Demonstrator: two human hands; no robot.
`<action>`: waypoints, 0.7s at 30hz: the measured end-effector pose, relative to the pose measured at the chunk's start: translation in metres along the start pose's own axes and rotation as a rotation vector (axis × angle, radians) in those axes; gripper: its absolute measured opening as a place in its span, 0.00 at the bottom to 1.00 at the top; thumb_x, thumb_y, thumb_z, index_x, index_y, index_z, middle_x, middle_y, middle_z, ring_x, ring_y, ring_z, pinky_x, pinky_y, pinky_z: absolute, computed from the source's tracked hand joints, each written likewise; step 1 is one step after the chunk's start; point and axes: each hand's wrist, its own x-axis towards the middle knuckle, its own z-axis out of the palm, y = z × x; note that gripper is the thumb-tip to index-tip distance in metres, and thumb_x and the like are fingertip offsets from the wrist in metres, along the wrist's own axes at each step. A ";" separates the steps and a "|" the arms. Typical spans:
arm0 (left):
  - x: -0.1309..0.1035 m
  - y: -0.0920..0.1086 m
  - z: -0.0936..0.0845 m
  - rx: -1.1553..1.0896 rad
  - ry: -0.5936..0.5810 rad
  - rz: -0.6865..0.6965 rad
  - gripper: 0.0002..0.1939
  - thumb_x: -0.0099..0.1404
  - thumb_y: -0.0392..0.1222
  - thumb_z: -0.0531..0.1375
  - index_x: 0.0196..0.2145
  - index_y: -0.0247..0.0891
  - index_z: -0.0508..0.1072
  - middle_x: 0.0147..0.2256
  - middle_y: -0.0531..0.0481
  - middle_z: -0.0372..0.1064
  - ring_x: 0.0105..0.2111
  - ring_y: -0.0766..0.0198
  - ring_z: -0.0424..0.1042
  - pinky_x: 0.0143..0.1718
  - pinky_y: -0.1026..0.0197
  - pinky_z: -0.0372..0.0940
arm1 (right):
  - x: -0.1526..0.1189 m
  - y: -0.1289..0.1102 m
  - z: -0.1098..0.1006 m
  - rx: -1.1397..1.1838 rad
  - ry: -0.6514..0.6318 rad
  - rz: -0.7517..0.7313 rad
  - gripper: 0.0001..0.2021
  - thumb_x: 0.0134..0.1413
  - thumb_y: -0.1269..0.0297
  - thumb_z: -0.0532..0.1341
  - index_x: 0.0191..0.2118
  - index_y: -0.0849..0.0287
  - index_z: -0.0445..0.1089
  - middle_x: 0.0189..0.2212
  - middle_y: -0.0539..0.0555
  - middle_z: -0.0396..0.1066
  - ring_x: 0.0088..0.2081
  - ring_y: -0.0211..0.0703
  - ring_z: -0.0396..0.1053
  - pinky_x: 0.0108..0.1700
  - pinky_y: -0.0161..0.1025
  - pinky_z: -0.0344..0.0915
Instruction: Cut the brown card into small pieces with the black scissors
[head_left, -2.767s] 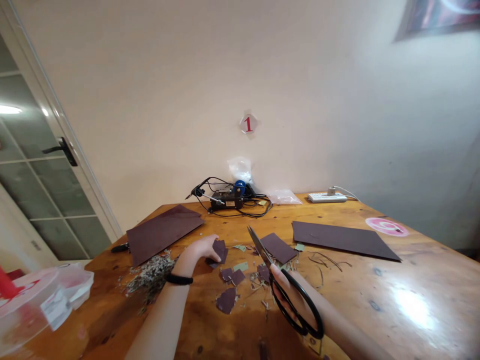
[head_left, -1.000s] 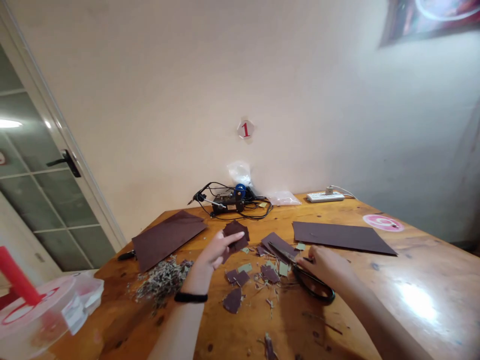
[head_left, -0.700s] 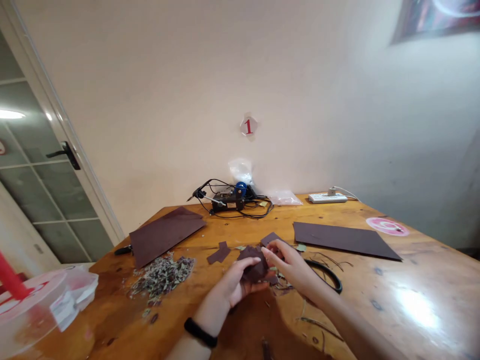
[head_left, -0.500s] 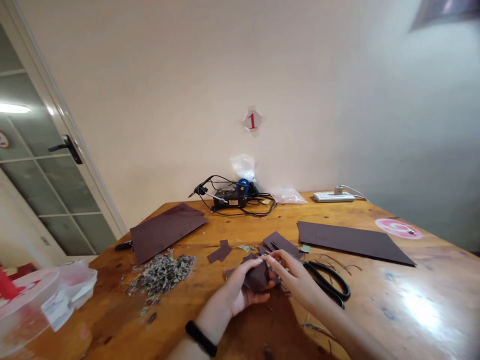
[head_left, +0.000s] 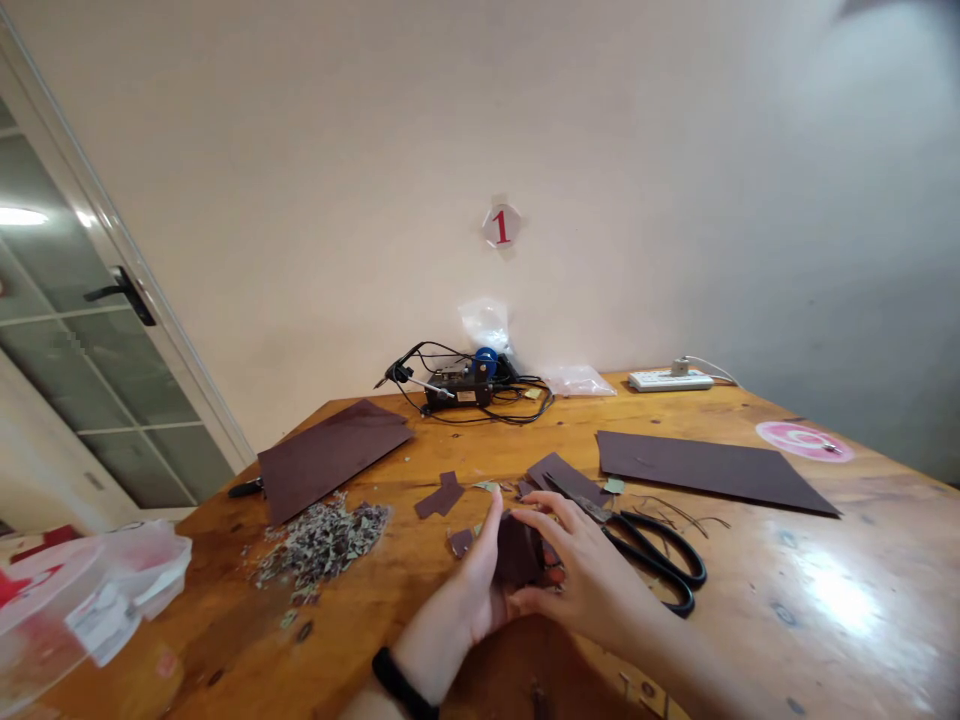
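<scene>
Between my two hands, low in the middle of the head view, is a small piece of dark maroon sheet [head_left: 519, 553]. My left hand [head_left: 480, 580] cups it from the left, thumb pointing up along its edge. My right hand [head_left: 574, 560] curls round its right side, with fingertips at the top and the thumb low by the left palm; part of the piece is hidden. Black-handled scissors [head_left: 660, 560] lie just right of my right hand, blades pointing left over a maroon offcut [head_left: 559, 475]. Another angular offcut [head_left: 441, 495] lies beyond my left hand.
A heap of shredded scraps [head_left: 330, 545] and large maroon sheets [head_left: 330, 460] lie left; another sheet [head_left: 705, 475] lies right. Behind stand a black device with cables [head_left: 457, 388] and a power strip [head_left: 670, 381]. A plastic tub [head_left: 45, 640] sits at the left edge.
My right hand has opened from a fingertip pinch at the piece's top and now wraps its right side. My left thumb has lifted upright. The view has tilted slightly.
</scene>
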 end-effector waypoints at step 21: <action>-0.004 -0.009 0.011 -0.205 0.125 0.241 0.35 0.64 0.68 0.43 0.27 0.34 0.72 0.22 0.48 0.66 0.21 0.65 0.67 0.25 0.65 0.63 | -0.003 -0.004 0.007 0.049 0.224 0.028 0.27 0.37 0.63 0.72 0.46 0.56 0.64 0.49 0.60 0.65 0.53 0.57 0.63 0.55 0.53 0.61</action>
